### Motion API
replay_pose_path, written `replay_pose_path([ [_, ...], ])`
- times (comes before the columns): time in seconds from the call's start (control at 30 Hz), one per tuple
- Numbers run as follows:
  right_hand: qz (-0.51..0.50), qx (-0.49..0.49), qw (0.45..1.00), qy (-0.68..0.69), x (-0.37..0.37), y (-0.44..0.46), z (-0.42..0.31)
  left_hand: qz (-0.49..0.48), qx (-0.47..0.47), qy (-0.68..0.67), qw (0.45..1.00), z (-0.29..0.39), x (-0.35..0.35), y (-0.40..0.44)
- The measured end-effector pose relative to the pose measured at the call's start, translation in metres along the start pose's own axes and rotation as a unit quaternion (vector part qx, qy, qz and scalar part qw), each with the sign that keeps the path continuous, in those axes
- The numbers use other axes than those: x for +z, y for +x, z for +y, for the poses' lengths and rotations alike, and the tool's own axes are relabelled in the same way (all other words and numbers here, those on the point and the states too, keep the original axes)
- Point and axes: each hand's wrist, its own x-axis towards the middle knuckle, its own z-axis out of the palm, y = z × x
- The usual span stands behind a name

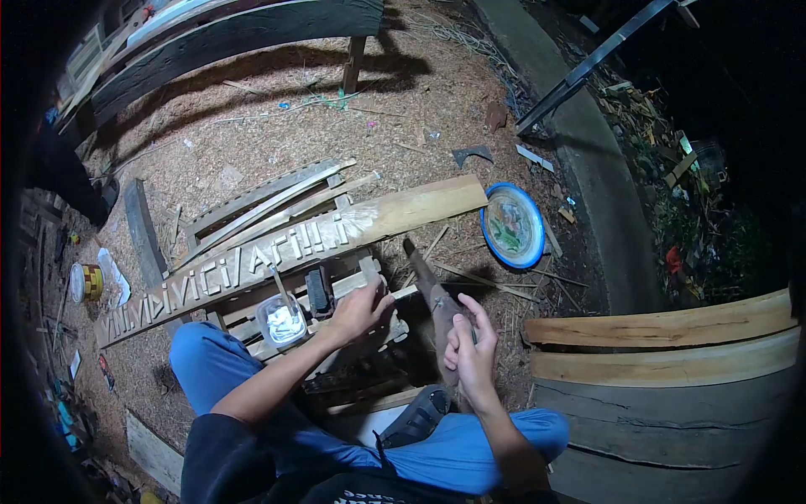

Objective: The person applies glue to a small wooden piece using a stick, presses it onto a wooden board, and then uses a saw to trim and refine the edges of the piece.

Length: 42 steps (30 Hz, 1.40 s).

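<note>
My left hand [359, 312] is closed, its fingers curled down at the right end of a slatted wooden support [340, 288]; what it grips is hidden. To its left are a dark block [318, 291] and a clear tub of white paste [282, 322] with a stick standing in it. My right hand [472, 349] has its fingers curled and the index finger partly raised; anything in it is too small to make out. Behind it lies a long brown tapered piece [441, 315], blade-like in shape. A long plank [420, 206] bears raised letters [214, 281] made of wood strips.
A blue-rimmed basin [540, 220] stands beyond the plank's right end. Boards [663, 365] lie at the right, near a concrete kerb [600, 176]. A wooden bench [243, 42] is at the back. A yellow-and-brown roll [86, 283] sits left. Another person's leg [63, 172] shows far left.
</note>
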Motion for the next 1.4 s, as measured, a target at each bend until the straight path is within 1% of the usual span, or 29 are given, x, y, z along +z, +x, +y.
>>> replay_pose_path([
  [0.03, -0.001, 0.045, 0.998, 0.051, -0.001, -0.002, 0.001, 0.007, 0.007, 0.013, 1.000, 0.001, -0.001, -0.002],
  [0.1, -0.009, 0.064, 0.997, 0.034, -0.004, -0.005, 0.005, 0.011, 0.012, 0.026, 1.000, 0.006, -0.004, -0.004],
  [0.17, -0.024, 0.069, 0.997, 0.037, -0.005, -0.011, 0.010, -0.001, -0.009, 0.052, 0.999, 0.014, -0.009, -0.006],
  [0.2, -0.033, 0.053, 0.998, 0.017, -0.005, -0.014, 0.013, 0.014, 0.013, 0.053, 0.998, 0.012, -0.008, -0.006],
  [0.3, -0.039, 0.055, 0.998, 0.005, -0.005, -0.020, 0.016, 0.005, 0.010, 0.072, 0.997, 0.013, -0.008, -0.006],
  [0.37, -0.040, 0.061, 0.997, 0.010, -0.004, -0.021, 0.017, 0.014, 0.016, 0.053, 0.998, 0.011, -0.004, -0.004],
  [0.43, -0.043, 0.067, 0.997, 0.012, -0.002, -0.022, 0.021, 0.011, -0.007, 0.069, 0.998, 0.019, -0.009, -0.005],
  [0.57, -0.043, 0.044, 0.998, -0.011, 0.000, -0.026, 0.033, 0.005, -0.029, 0.077, 0.997, 0.023, -0.012, -0.005],
  [0.63, -0.048, 0.037, 0.998, -0.027, 0.001, -0.026, 0.033, 0.027, 0.016, 0.082, 0.996, 0.019, -0.012, -0.004],
  [0.67, -0.049, 0.037, 0.998, -0.028, 0.000, -0.023, 0.033, 0.028, 0.016, 0.082, 0.996, 0.017, -0.011, -0.005],
  [0.73, -0.042, 0.045, 0.997, -0.048, -0.004, -0.017, 0.034, -0.006, 0.048, 0.152, 0.987, 0.025, -0.015, -0.009],
  [0.83, -0.048, 0.045, 0.997, -0.048, -0.003, -0.018, 0.035, 0.008, 0.068, 0.169, 0.983, 0.021, -0.010, -0.016],
  [0.87, -0.048, 0.030, 0.996, -0.066, -0.003, -0.018, 0.039, 0.006, 0.070, 0.197, 0.978, 0.016, -0.004, -0.016],
  [0.9, -0.052, 0.030, 0.996, -0.068, -0.001, -0.018, 0.042, 0.009, 0.066, 0.197, 0.978, 0.015, -0.005, -0.017],
  [0.97, -0.036, -0.015, 0.996, -0.080, 0.002, -0.018, 0.046, -0.024, 0.100, 0.157, 0.982, 0.012, -0.008, -0.015],
  [1.03, -0.047, -0.017, 0.995, -0.083, 0.000, -0.015, 0.050, -0.029, 0.112, 0.142, 0.983, 0.010, -0.008, -0.012],
  [1.1, -0.060, -0.017, 0.995, -0.084, -0.003, -0.012, 0.060, -0.022, 0.146, 0.153, 0.977, 0.002, -0.007, -0.011],
  [1.13, -0.066, -0.062, 0.990, -0.111, -0.003, -0.009, 0.068, -0.021, 0.144, 0.156, 0.977, 0.004, -0.009, -0.012],
  [1.17, -0.071, -0.106, 0.982, -0.137, -0.003, -0.008, 0.074, -0.034, 0.123, 0.169, 0.977, 0.008, -0.009, -0.013],
  [1.2, -0.073, -0.106, 0.982, -0.136, 0.000, -0.007, 0.073, -0.045, 0.101, 0.180, 0.977, 0.013, -0.009, -0.014],
  [1.27, -0.062, -0.122, 0.972, -0.191, 0.006, -0.006, 0.072, -0.048, 0.091, 0.194, 0.976, 0.022, -0.011, -0.016],
  [1.3, -0.063, -0.122, 0.972, -0.188, 0.008, -0.003, 0.073, -0.054, 0.084, 0.207, 0.973, 0.025, -0.013, -0.017],
  [1.33, -0.054, -0.117, 0.975, -0.179, 0.008, 0.000, 0.074, -0.034, 0.090, 0.214, 0.972, 0.025, -0.010, -0.018],
  [1.4, -0.046, -0.099, 0.983, -0.149, 0.006, 0.004, 0.070, -0.025, 0.093, 0.224, 0.970, 0.026, -0.007, -0.018],
])
